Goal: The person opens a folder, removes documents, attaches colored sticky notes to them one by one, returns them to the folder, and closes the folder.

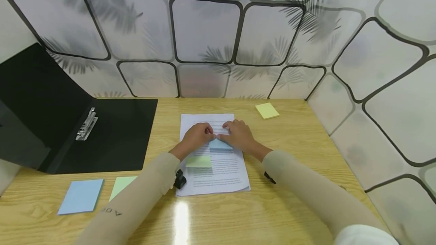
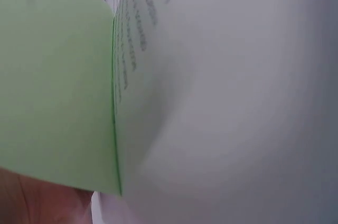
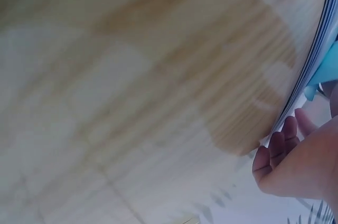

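Both hands work at a small blue sticky note (image 1: 220, 144) on the upper part of a printed paper stack (image 1: 218, 177). My left hand (image 1: 197, 136) comes in from the left, its thumb tip at the note's top edge. From the other side, my right hand (image 1: 240, 136) touches the same edge with its thumb, and the two thumb tips nearly meet. Gaps show between thumbs and index fingers. In the right wrist view, the blue note (image 3: 325, 71) bends up beside the hand. A green sticky note (image 1: 198, 161) is on the page below, near the left wrist.
An open black folder (image 1: 119, 135) with a metal clip (image 1: 87, 124) lies at the left. Blue (image 1: 81, 196) and green (image 1: 122, 185) sticky pads sit in front of it, the green partly behind the left sleeve. A yellow pad (image 1: 267, 110) is at the back right, near the patterned wall (image 1: 204, 29).
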Action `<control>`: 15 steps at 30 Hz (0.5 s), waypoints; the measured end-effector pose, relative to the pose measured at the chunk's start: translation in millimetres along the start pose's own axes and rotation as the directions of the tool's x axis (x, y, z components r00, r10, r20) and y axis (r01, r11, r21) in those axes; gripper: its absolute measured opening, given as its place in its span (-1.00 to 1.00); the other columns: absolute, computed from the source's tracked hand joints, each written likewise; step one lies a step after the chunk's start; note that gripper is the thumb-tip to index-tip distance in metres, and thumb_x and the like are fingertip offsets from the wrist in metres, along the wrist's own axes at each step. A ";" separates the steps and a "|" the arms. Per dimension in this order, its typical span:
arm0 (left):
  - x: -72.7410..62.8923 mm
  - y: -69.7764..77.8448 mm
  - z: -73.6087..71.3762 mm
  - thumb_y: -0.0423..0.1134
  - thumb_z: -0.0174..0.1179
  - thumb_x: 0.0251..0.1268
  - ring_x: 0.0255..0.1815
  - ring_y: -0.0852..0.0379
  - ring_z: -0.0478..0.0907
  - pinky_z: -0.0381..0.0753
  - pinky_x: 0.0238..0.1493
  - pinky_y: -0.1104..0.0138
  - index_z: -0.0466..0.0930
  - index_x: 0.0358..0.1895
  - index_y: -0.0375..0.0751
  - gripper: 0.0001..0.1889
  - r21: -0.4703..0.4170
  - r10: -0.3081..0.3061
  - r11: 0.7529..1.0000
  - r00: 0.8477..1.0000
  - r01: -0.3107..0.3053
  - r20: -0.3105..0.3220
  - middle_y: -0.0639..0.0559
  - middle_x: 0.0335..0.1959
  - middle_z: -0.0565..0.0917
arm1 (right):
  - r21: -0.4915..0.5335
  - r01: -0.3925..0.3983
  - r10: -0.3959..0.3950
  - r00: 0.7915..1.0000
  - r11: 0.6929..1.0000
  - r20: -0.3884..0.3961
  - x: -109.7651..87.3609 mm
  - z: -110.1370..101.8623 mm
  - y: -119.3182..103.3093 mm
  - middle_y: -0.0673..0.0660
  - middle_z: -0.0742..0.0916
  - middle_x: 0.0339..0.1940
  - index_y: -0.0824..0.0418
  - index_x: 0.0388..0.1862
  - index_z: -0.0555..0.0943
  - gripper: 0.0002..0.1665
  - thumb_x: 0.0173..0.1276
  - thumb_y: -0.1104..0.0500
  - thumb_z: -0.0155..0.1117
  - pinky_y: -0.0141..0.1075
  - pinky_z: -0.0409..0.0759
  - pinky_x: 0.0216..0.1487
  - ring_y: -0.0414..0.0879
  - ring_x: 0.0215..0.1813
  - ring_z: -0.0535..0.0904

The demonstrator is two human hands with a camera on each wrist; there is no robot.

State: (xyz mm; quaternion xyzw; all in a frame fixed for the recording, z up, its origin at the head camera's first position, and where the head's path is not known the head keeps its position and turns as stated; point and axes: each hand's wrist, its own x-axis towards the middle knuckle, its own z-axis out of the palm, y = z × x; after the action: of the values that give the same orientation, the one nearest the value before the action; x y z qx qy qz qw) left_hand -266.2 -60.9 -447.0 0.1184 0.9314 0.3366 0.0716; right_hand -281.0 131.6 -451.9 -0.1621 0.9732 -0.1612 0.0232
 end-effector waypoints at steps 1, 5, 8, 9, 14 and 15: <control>0.1 -0.1 0.3 -0.12 0.31 0.39 -0.23 0.08 0.52 0.52 -0.09 0.19 0.65 -0.15 -0.16 -0.82 0.004 -0.003 1.000 1.000 0.003 0.001 -0.01 -0.23 0.66 | -0.009 -0.006 0.006 1.000 1.000 0.000 0.8 1.2 -1.5 0.17 0.68 0.02 0.17 0.24 0.60 -0.32 0.37 -0.28 0.31 -0.03 0.46 0.11 0.10 0.05 0.51; -0.1 -1.2 0.2 -0.16 0.28 0.41 -0.23 0.08 0.51 0.52 -0.09 0.19 0.65 -0.13 -0.16 -0.85 -0.002 0.003 1.000 1.000 -0.003 -0.002 -0.01 -0.23 0.66 | -0.019 -0.019 0.019 1.000 1.000 -0.001 1.4 1.8 -6.0 0.17 0.68 0.03 0.17 0.24 0.59 -0.36 0.41 -0.24 0.29 -0.05 0.46 0.11 0.09 0.05 0.51; -0.5 -3.3 0.5 -0.22 0.25 0.44 -0.24 0.08 0.51 0.52 -0.10 0.20 0.66 -0.13 -0.16 -0.90 -0.021 0.016 1.000 1.000 -0.016 -0.011 -0.01 -0.24 0.67 | 0.018 -0.036 0.036 0.999 0.999 0.014 -0.4 -0.7 -5.9 0.14 0.65 -0.07 0.17 0.25 0.58 -0.41 0.43 -0.18 0.30 -0.10 0.43 0.03 0.05 -0.03 0.47; -0.8 -4.1 0.7 -0.23 0.23 0.45 -0.25 0.08 0.51 0.52 -0.10 0.20 0.67 -0.13 -0.15 -0.91 -0.028 0.020 0.999 1.000 -0.021 -0.014 -0.01 -0.25 0.67 | 0.028 -0.043 0.042 0.999 0.999 0.018 -1.2 -1.2 -4.8 0.12 0.64 -0.10 0.16 0.26 0.58 -0.42 0.44 -0.16 0.30 -0.12 0.42 0.01 0.04 -0.04 0.46; -2.3 -7.3 0.1 -0.28 0.17 0.48 -0.24 0.08 0.51 0.52 -0.10 0.20 0.68 -0.11 -0.15 -0.89 -0.063 0.036 0.997 0.999 -0.037 -0.017 -0.02 -0.24 0.67 | 0.079 -0.067 0.065 0.997 0.995 0.028 -6.9 -5.8 7.9 0.11 0.59 -0.15 0.16 0.29 0.56 -0.45 0.46 -0.10 0.29 -0.13 0.37 -0.04 0.02 -0.08 0.42; -2.9 -8.0 -0.4 -0.28 0.16 0.49 -0.24 0.08 0.51 0.52 -0.09 0.19 0.68 -0.10 -0.16 -0.89 -0.069 0.038 0.997 0.999 -0.039 -0.017 -0.03 -0.24 0.67 | 0.084 -0.068 0.066 0.997 0.994 0.027 -8.0 -6.3 11.3 0.10 0.58 -0.16 0.16 0.29 0.56 -0.46 0.47 -0.09 0.29 -0.13 0.36 -0.04 0.02 -0.08 0.41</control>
State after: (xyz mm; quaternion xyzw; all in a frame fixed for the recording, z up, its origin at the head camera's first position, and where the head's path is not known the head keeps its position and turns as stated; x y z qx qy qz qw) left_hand -264.8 -67.9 -451.7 0.1313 0.9172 0.3710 0.0620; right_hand -277.6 146.2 -449.6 -0.1302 0.9700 -0.1996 0.0472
